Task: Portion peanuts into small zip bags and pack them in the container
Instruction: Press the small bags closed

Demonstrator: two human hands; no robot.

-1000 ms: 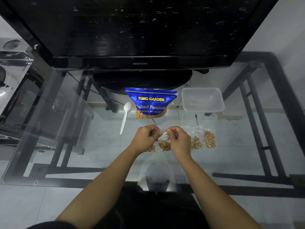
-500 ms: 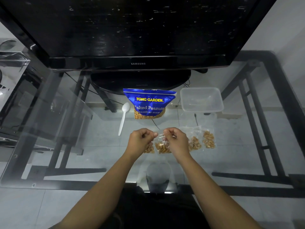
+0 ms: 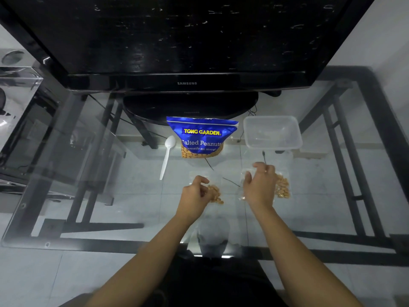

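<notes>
A blue Tong Garden salted peanuts pouch (image 3: 201,138) stands at the middle back of the glass table, with a white plastic spoon (image 3: 167,156) to its left and an empty clear container (image 3: 272,132) to its right. My left hand (image 3: 194,194) hovers with loosely curled fingers beside a small zip bag of peanuts (image 3: 215,193) lying on the glass. My right hand (image 3: 260,185), thumb spread, lies over a second zip bag (image 3: 241,185) that it mostly hides. A third filled zip bag (image 3: 283,188) lies just right of that hand.
A large black television (image 3: 188,41) on its stand fills the back of the glass table (image 3: 88,196). A black cable (image 3: 230,181) runs between my hands. A clear acrylic box (image 3: 17,85) stands at the far left.
Both hands were pinching one zip bag between them at the centre. They have let go and parted. The right hand moved right onto the bags there.
</notes>
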